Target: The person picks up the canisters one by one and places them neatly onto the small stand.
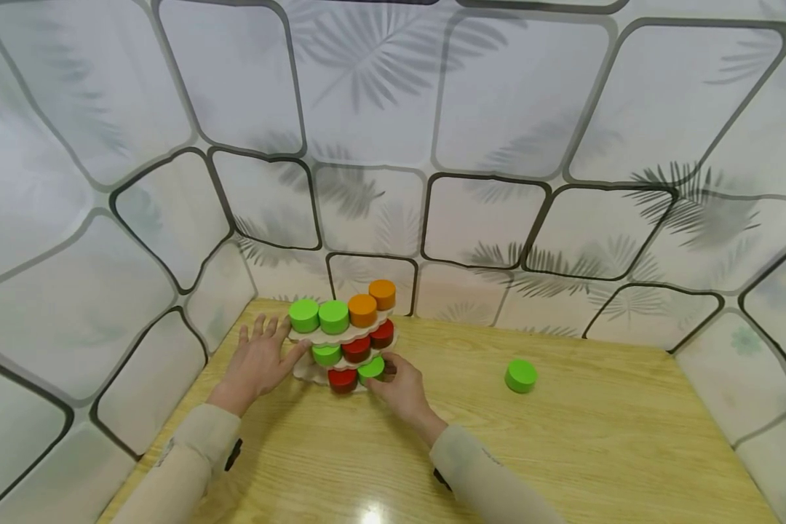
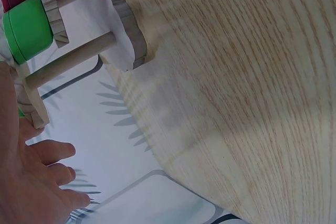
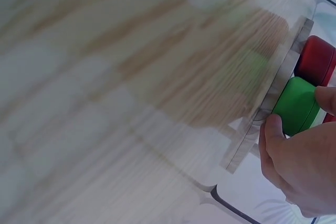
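A three-tiered wooden stand (image 1: 309, 372) with scalloped shelves carries short round cylinders. My right hand (image 1: 402, 391) pinches a green cylinder (image 3: 297, 106) on the lowest shelf, thumb and fingers on its sides. Beside it sits a red cylinder (image 1: 343, 380). Above, the middle shelf bears a green cylinder (image 1: 326, 354) and two red ones. Two green cylinders (image 1: 304, 316) and two orange cylinders (image 1: 363, 311) line the top shelf. My left hand (image 1: 257, 364) rests at the left end of that shelf, fingers spread and thumb along the edge.
A lone green cylinder (image 1: 520, 375) stands on the wooden table (image 1: 602, 437), right of the stand. Patterned white walls (image 1: 485, 218) enclose the table at the back and both sides, with the stand close to the back left corner.
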Demonstrator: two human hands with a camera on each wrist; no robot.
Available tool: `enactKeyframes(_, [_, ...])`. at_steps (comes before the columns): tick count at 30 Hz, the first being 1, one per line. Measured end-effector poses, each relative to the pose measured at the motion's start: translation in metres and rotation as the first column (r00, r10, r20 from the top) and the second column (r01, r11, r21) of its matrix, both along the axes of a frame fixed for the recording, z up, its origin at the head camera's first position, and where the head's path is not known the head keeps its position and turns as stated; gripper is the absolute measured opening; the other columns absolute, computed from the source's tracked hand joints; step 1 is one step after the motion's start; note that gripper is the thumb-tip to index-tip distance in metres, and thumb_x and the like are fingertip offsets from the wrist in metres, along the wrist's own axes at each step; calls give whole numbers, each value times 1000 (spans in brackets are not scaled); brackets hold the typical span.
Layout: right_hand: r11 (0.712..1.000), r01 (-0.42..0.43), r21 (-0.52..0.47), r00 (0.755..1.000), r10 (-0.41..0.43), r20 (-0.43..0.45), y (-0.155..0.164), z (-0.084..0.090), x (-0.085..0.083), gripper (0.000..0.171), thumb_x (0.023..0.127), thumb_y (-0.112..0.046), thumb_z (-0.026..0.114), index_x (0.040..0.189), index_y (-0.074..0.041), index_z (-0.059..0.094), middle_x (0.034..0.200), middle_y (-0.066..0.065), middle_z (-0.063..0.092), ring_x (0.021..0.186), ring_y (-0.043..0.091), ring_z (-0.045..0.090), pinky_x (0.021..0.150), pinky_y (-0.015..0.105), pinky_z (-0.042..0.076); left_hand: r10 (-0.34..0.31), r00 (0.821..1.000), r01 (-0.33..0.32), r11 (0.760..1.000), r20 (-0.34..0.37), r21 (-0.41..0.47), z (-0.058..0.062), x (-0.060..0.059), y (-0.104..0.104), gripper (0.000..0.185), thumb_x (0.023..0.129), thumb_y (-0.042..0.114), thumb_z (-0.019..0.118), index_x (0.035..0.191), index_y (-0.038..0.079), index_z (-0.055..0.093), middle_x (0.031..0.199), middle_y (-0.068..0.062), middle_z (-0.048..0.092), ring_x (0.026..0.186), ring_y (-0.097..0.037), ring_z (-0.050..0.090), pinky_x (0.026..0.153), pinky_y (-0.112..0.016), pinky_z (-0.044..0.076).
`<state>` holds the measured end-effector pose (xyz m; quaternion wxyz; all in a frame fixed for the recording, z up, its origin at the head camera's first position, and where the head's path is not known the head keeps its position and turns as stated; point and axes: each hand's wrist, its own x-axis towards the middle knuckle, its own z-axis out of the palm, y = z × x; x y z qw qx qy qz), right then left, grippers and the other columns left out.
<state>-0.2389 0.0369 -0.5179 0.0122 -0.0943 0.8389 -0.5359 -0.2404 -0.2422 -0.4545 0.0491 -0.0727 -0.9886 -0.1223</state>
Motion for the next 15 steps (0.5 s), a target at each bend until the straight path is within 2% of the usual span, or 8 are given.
enactKeyframes(15, [1000, 9, 0, 1000, -9, -22, -3, 0, -1, 52, 88, -9, 81, 134, 7, 64, 118, 21, 71, 108, 34, 73, 92, 40, 63, -2, 1000, 2, 1000, -4, -6, 0, 0, 0, 84, 110, 62, 37, 163, -3, 34, 162, -37, 38, 156, -58, 21, 122, -78, 17])
